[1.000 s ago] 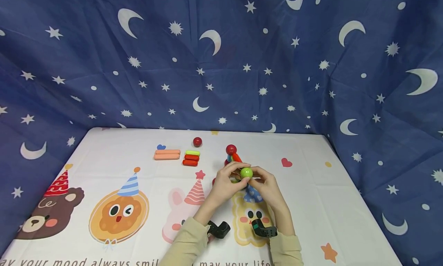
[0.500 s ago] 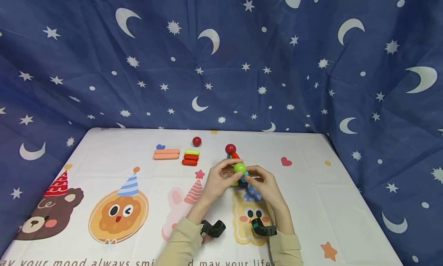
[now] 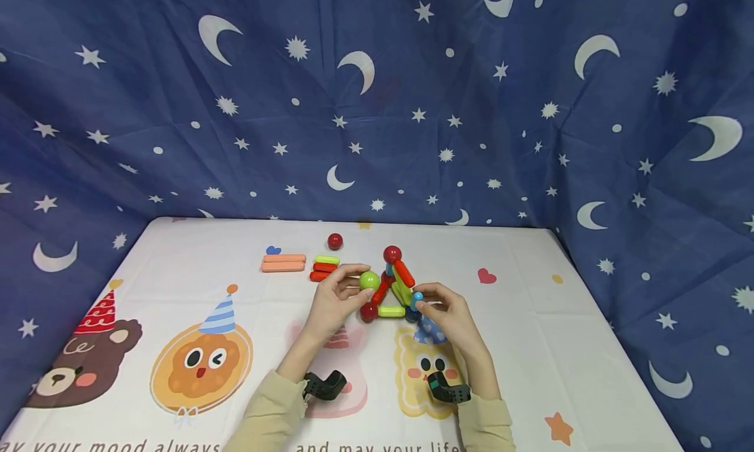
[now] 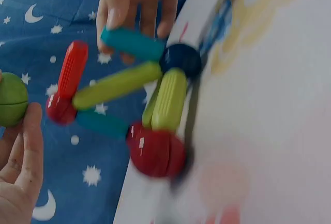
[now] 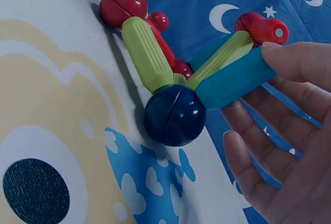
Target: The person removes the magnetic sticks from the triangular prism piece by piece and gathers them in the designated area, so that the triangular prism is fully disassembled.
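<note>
My left hand (image 3: 331, 300) pinches a green ball (image 3: 369, 280) between thumb and fingers, left of a magnetic rod-and-ball frame. In the right wrist view, my right hand (image 5: 295, 131) holds a blue magnetic rod (image 5: 235, 81) by its upper end. That rod rises at a slant from a dark blue ball (image 5: 176, 115) at the frame's front right corner. Light green rods (image 5: 147, 53) join the same ball. A red ball (image 3: 368, 312) forms the front left corner, another red ball (image 3: 392, 254) sits on top, and a red rod (image 3: 404, 273) slopes down from it.
Behind my left hand lie two orange rods (image 3: 283, 263) side by side, with a short green rod (image 3: 326, 260) and red rods (image 3: 324, 267) beside them. One loose red ball (image 3: 335, 241) is farther back. A starry blue curtain (image 3: 377, 144) hangs behind the white printed tablecloth (image 3: 530, 347).
My left hand has carried the green ball leftward, away from the blue rod, uncovering more of the frame. My right hand stays near the same spot at the blue rod.
</note>
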The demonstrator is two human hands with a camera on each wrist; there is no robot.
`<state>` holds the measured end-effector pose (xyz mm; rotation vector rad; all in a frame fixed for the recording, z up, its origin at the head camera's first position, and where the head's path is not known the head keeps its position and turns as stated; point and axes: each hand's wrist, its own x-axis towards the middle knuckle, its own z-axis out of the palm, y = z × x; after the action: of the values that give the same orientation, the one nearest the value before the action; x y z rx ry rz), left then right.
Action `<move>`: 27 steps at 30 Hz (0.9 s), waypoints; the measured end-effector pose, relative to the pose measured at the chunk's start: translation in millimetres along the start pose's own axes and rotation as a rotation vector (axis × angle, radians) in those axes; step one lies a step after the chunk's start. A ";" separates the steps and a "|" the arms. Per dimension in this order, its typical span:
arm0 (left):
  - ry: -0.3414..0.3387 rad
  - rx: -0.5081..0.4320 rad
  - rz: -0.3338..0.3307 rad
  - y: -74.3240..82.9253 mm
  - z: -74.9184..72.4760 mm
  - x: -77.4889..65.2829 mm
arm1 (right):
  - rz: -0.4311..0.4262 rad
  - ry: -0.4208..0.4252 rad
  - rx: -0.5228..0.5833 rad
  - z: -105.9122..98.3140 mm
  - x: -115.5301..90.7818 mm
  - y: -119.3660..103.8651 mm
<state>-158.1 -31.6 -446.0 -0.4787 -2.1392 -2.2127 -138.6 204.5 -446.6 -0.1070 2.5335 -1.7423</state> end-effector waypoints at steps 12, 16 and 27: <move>0.092 0.209 -0.070 -8.6 -66.3 11.5 | -0.021 0.011 0.001 1.2 3.8 13.3; 0.087 0.316 -0.110 -11.0 -84.6 25.9 | -0.016 0.012 0.003 0.8 3.7 12.8; 0.040 0.478 -0.187 -21.0 -111.9 72.1 | -0.005 0.016 -0.001 1.3 4.1 14.2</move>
<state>-254.0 -126.2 -450.5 -0.2134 -2.6626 -1.6640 -142.9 208.0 -460.4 -0.1004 2.5473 -1.7515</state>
